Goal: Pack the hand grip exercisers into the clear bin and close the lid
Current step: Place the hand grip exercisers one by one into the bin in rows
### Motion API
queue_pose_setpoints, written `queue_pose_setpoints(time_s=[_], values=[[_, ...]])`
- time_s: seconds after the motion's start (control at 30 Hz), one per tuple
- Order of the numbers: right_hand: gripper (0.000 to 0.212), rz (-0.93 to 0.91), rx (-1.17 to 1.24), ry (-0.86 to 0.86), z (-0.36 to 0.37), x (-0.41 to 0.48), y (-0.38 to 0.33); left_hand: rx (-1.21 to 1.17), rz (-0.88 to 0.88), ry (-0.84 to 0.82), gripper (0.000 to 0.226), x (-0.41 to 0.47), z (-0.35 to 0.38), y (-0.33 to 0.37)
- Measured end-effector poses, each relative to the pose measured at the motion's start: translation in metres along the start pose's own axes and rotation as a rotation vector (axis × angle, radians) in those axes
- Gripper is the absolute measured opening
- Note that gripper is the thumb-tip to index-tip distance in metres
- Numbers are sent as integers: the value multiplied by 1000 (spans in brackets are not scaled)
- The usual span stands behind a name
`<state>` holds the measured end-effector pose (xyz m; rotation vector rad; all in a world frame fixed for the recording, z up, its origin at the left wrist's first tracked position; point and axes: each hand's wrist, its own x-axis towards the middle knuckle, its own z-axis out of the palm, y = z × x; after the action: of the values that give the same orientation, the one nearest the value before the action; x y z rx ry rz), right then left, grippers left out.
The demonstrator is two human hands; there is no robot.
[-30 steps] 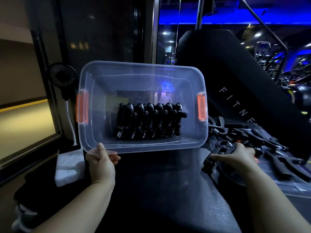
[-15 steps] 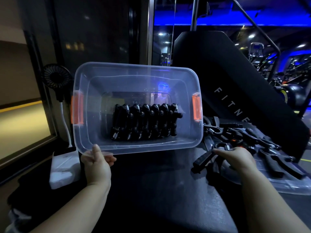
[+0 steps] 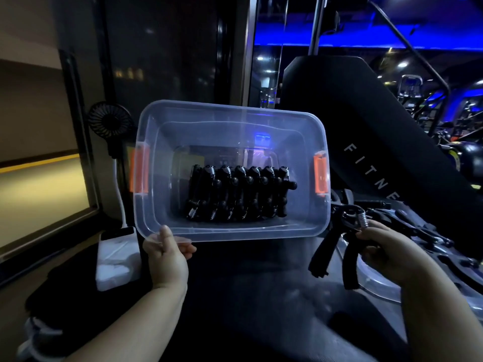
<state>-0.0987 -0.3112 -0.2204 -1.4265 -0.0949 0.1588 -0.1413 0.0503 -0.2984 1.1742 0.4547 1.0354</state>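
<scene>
The left hand [image 3: 167,259] pinches the near rim of the clear rectangular plastic bin [image 3: 156,142], apparently steadying its open mouth for loading. A row of black spring-loaded grip exercisers [image 3: 237,194] sits inside. Just right of the bin, the right hand [image 3: 386,254] grips another black exerciser [image 3: 339,239], likely next in.

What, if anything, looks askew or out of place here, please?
The clear bin looks tipped up, opening toward the camera, with the left hand pinching its near rim. The packed exercisers sit in a neat row; nothing spilled.
</scene>
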Motion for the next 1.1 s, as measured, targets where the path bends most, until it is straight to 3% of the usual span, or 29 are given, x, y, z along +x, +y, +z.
queue_pose_setpoints(time_s=[0.17,0.43,0.6,0.77,0.9,0.97,1.1], values=[[21,-62,29,-176,35,-11,-18,0,-22,-41,54,2,-2,-4],[25,-175,109,-119,132,3,-36,-55,-71,-103,43,-3,-5,6],[15,-304,-203,-78,202,30,-32,-114,-75,-126,21,-7,-7,11],[40,-373,-502,49,261,64,-12,-152,-101,-135,25,-10,-9,17],[66,-378,-689,28,297,80,0,-225,-133,-137,25,-10,-9,23],[71,-373,-802,22,310,86,6,-254,-173,-144,33,-9,-10,24],[70,-368,-939,8,331,93,12,-255,-169,-158,22,-9,-13,21]])
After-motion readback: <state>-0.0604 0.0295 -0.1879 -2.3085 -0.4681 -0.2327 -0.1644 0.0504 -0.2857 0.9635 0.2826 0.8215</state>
